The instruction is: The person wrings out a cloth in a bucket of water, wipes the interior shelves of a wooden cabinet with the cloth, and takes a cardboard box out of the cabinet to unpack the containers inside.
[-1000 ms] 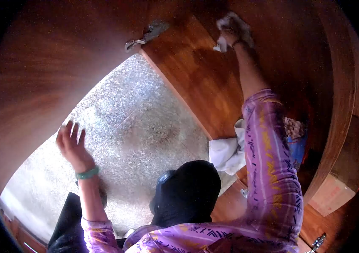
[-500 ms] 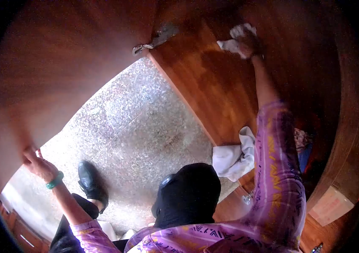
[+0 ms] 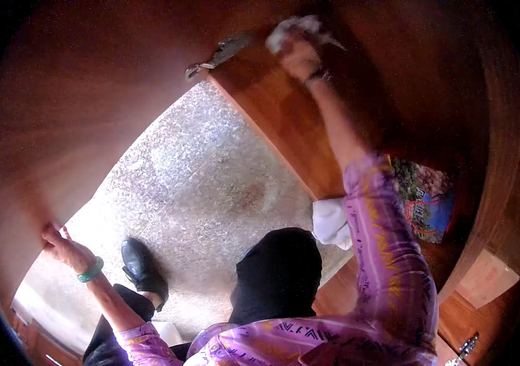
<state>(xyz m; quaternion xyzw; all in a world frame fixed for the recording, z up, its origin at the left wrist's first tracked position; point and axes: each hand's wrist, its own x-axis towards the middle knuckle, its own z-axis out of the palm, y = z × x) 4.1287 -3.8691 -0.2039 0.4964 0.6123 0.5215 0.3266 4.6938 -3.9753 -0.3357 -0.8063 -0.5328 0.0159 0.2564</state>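
My left hand (image 3: 71, 251), with a green bangle at the wrist, grips the free edge of a brown wooden door (image 3: 71, 122). The fingers wrap round that edge, and some are hidden behind it. At the top, my right hand (image 3: 301, 61) is closed on a white cloth (image 3: 285, 32) and presses it to the reddish-brown wooden panel (image 3: 272, 100) inside. Hand and cloth are blurred by motion. Close by on the left, a metal hinge (image 3: 228, 51) joins door and panel.
A second white cloth (image 3: 331, 222) lies over the panel's lower edge, partly behind my right sleeve. Right of the sleeve is a colourful printed bag or packet (image 3: 426, 198). A cardboard box (image 3: 487, 278) sits at the far right. Speckled floor (image 3: 211, 165) shows between door and panel.
My right hand has moved left and slightly up with the cloth, nearer the hinge. More of the printed item shows beside the sleeve. My left hand keeps its hold on the door.
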